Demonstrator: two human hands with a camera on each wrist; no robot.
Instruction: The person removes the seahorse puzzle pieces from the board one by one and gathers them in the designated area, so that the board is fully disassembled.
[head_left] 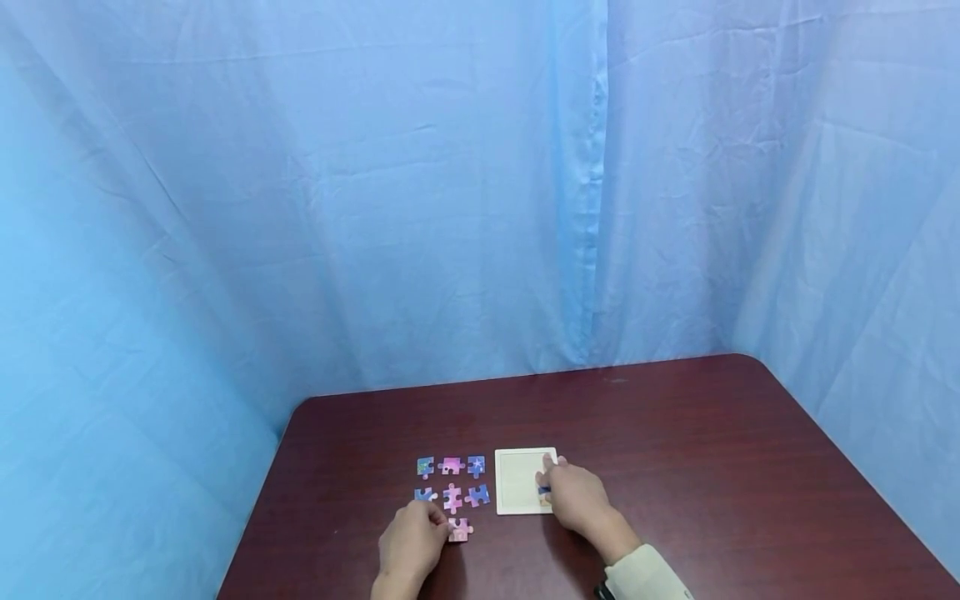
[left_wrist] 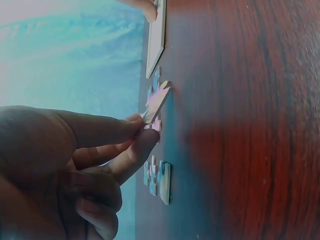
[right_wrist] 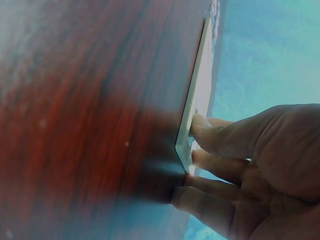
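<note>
My left hand (head_left: 412, 537) pinches a pink jigsaw piece (head_left: 459, 530) between thumb and fingertips. In the left wrist view that piece is tilted, with one edge raised off the table. My right hand (head_left: 576, 493) lies over the right side of a square, cream-coloured puzzle tray (head_left: 517, 514). A blue and tan jigsaw piece (head_left: 544, 496) sits in the tray's lower right corner, partly hidden by this hand. The right wrist view shows the thumb (right_wrist: 210, 134) and a finger touching down inside the tray, with other fingers beyond its rim.
Left of the tray lie two rows of loose pieces, among them a pink piece (head_left: 452, 466), a blue star piece (head_left: 476, 465) and a dark blue piece (head_left: 477, 496). The dark red wooden table (head_left: 675, 450) is enclosed by blue cloth (head_left: 450, 208).
</note>
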